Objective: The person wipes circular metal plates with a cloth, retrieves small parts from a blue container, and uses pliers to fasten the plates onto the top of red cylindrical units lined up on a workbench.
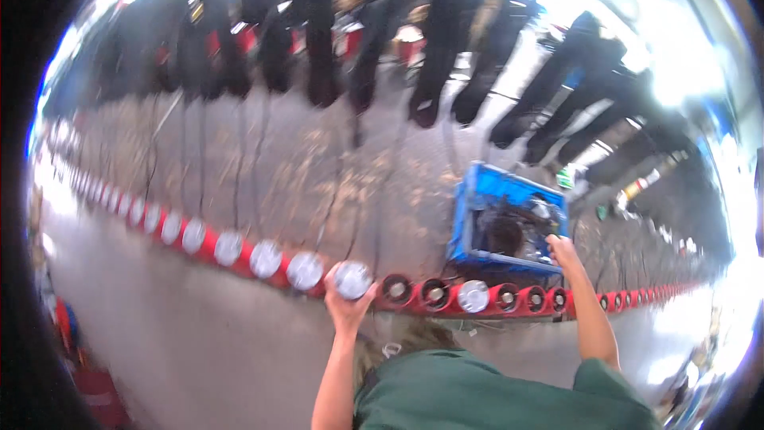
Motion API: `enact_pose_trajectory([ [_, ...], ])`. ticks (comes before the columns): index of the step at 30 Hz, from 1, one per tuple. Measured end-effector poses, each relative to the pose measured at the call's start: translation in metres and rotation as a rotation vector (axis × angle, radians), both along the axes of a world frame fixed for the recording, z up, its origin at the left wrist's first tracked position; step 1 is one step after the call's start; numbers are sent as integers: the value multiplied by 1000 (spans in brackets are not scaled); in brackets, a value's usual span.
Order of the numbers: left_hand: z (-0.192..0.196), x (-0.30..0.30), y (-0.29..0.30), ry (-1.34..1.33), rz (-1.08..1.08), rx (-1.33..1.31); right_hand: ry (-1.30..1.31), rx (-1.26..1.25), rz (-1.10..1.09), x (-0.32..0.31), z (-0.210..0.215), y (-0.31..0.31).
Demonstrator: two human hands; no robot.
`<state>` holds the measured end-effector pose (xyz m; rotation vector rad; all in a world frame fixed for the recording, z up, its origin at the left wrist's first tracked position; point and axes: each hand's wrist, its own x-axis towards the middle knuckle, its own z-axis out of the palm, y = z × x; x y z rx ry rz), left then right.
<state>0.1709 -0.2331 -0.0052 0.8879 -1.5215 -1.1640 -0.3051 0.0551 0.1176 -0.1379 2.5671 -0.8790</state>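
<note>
grey surface, left hand around silver disc

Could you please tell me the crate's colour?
The crate is blue, seen best in the head view.

Crate behind the cylinder row
</note>
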Motion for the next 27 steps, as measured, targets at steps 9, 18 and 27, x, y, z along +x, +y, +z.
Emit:
enact_pose_trajectory([
  [9, -2, 0, -4, -86, 63, -80, 640, 107, 1413, 228, 73, -195],
  [18, -21, 0, -5, -30, 118, -139, 677, 604, 2144, 252, 79, -300],
  [27, -20, 0, -8, 44, 126, -121, 861, 612, 2397, 265, 87, -343],
])
